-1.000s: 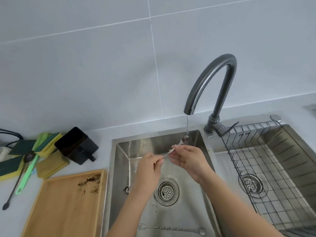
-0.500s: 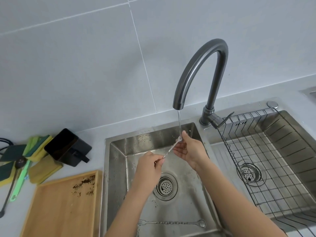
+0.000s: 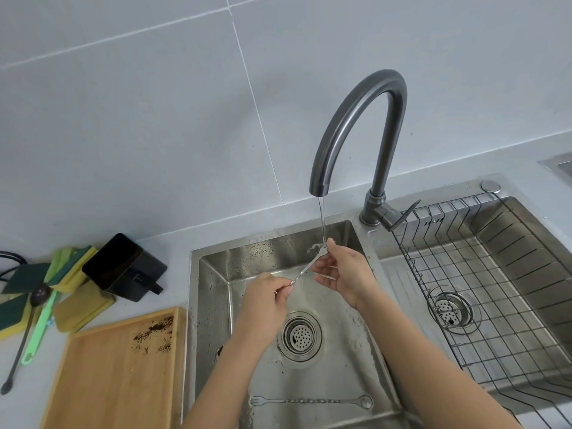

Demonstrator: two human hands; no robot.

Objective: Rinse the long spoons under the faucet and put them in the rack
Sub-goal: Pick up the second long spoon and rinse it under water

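Our right hand [image 3: 340, 274] has slid up the long thin silver spoon [image 3: 305, 270] to its tip under the grey curved faucet [image 3: 356, 119]; our left hand [image 3: 266, 301] fingers pinch its other end; rinsing goes on; the wire rack [image 3: 483, 289] waits.

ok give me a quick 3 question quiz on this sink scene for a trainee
1. True or false: water is running from the faucet onto the long spoon held in both hands.
2. Which hand is nearer the water stream? A) left hand B) right hand
3. Fill in: the twisted-handle bar spoon lies on the floor of the ____ sink basin, while the wire rack holds no spoons.

Key: 1 true; 2 B; 3 left
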